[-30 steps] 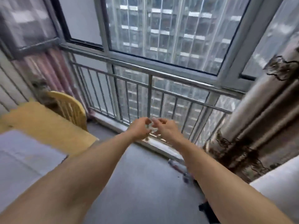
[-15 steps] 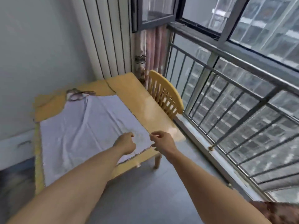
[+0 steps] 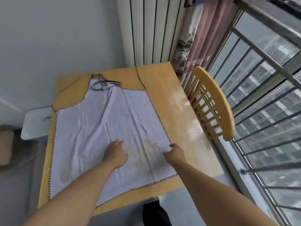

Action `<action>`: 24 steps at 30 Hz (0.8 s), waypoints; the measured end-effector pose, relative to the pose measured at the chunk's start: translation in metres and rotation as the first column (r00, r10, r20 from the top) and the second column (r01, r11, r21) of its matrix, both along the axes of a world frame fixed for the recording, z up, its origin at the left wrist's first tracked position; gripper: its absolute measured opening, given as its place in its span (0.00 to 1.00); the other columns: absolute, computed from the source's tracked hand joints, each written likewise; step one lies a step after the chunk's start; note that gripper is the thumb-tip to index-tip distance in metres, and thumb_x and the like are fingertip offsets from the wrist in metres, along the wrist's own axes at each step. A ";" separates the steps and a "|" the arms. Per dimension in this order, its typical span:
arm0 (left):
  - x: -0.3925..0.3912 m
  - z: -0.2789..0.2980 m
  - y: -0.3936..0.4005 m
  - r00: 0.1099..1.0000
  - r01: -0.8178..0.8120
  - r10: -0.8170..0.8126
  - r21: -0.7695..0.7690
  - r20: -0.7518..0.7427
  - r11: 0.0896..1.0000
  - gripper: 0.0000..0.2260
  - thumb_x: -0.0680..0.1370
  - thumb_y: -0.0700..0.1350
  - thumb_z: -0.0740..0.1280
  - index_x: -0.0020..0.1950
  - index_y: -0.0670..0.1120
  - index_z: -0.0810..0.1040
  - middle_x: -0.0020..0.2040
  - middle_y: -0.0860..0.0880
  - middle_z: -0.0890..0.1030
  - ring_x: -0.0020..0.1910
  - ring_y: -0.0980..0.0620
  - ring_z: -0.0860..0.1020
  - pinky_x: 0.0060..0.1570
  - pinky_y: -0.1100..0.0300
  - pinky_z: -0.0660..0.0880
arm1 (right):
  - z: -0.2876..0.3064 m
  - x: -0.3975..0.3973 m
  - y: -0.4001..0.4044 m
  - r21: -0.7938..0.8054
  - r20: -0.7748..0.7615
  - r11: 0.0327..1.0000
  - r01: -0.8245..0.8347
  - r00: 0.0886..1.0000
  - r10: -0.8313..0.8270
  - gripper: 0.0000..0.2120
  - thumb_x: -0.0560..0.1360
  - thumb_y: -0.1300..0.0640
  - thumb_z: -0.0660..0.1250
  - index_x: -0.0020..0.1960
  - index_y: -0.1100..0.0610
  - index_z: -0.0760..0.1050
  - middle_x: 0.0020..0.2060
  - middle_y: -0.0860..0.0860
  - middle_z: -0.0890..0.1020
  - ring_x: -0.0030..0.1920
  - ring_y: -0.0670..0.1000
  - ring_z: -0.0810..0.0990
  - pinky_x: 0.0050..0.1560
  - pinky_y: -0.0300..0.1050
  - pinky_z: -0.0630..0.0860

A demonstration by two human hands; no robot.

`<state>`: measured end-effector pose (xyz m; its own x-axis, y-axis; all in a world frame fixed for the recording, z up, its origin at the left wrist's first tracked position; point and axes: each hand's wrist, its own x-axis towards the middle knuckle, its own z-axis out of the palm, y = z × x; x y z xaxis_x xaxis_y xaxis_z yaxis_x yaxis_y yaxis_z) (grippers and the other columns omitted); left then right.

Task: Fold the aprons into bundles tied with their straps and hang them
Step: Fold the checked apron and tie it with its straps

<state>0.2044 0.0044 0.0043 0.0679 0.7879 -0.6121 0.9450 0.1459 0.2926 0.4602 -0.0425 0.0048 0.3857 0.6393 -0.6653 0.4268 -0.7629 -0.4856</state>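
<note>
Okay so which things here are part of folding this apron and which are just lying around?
Part of the job:
apron
neck straps
left hand
right hand
table

Just lying about:
chair
curtain
cardboard box

A yellow wooden table [image 3: 187, 121] stands by the wall. A white apron [image 3: 101, 128] with checked trim lies spread flat on it. Its straps [image 3: 104, 83] are bunched at the far end.

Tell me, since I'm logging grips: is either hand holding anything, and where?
The right hand pinches the white checked-trim apron near its right edge; the left hand only rests on it.
</note>
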 end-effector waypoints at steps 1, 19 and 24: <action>0.001 -0.007 0.001 0.999 0.020 -0.020 -0.019 -0.035 1.000 0.38 0.81 0.56 0.65 0.84 0.49 0.48 0.84 0.48 0.46 0.83 0.46 0.46 0.80 0.50 0.50 | -0.006 0.003 0.003 -0.034 0.079 0.999 -0.022 0.997 0.024 0.28 0.75 0.52 0.70 0.73 0.55 0.68 0.63 0.55 0.76 0.61 0.58 0.79 0.60 0.55 0.79; 0.056 -0.048 -0.006 0.964 0.265 -0.265 -0.008 0.030 0.964 0.48 0.75 0.73 0.58 0.82 0.55 0.32 0.79 0.49 0.27 0.78 0.44 0.27 0.77 0.41 0.32 | -0.007 0.081 -0.006 0.054 0.201 0.990 0.132 0.970 -0.140 0.09 0.81 0.53 0.65 0.46 0.59 0.74 0.41 0.57 0.81 0.41 0.57 0.79 0.40 0.50 0.74; 0.106 -0.034 -0.006 0.928 0.316 -0.297 -0.051 0.224 0.948 0.45 0.79 0.66 0.63 0.83 0.53 0.39 0.83 0.52 0.35 0.81 0.46 0.34 0.79 0.46 0.38 | 0.049 0.110 -0.024 0.156 0.285 0.974 0.164 0.937 -0.204 0.09 0.81 0.53 0.67 0.49 0.58 0.76 0.39 0.52 0.80 0.41 0.55 0.78 0.36 0.45 0.68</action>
